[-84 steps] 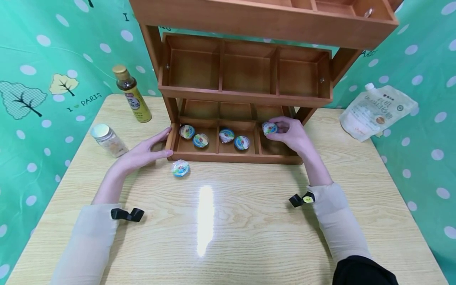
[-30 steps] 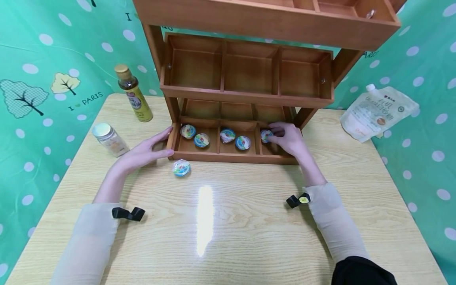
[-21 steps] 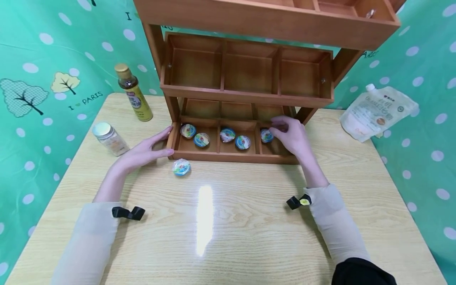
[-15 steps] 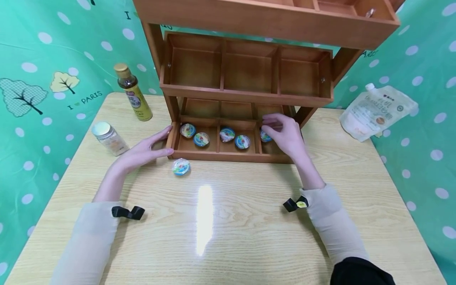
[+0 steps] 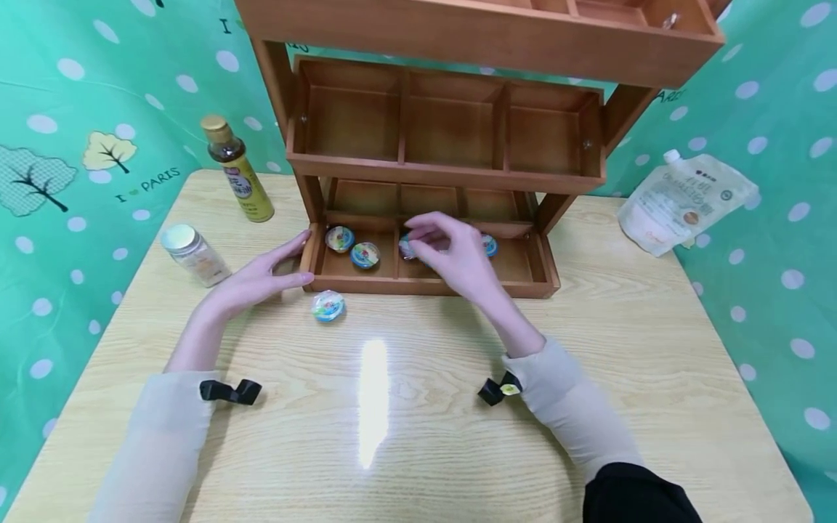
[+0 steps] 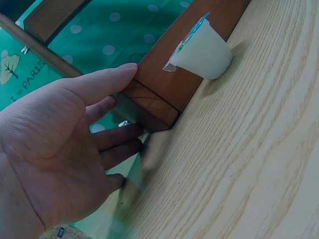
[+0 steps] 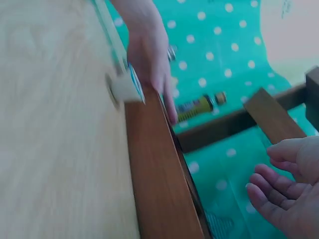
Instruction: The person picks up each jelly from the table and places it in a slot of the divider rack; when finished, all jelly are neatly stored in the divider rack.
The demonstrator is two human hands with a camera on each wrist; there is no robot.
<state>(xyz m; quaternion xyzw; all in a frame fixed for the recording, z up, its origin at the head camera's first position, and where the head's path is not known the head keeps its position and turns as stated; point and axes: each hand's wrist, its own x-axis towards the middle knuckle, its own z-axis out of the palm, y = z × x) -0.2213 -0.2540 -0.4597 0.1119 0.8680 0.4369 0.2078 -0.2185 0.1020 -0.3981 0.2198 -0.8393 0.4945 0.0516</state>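
My left hand [image 5: 258,280] rests against the left end of the lowest tray [image 5: 366,285] of a brown wooden rack, fingers extended. Above the tray's middle compartment is my right hand [image 5: 461,258], fingers loosely bent and nothing in them. In the left compartment sit two jelly cups, a rear one [image 5: 340,238] and a front one [image 5: 365,255]. Part of a middle jelly cup [image 5: 406,248] shows beside my right fingers; its neighbour is hidden. A right jelly cup [image 5: 489,245] lies in the right compartment. On the table, one white jelly cup [image 6: 204,52] leans before the tray.
A middle tray [image 5: 445,173] and an upper tray [image 5: 484,43] overhang the lowest one. A yellow-labelled bottle [image 5: 242,174] and a silver-lidded jar [image 5: 195,253] stand left. A spouted pouch [image 5: 683,203] is at right. Polka-dot cloth [image 5: 78,290] surrounds the table.
My right hand placed a jelly cup in the right compartment, let go, and moved left over the middle one. The left hand stayed on the tray's end.
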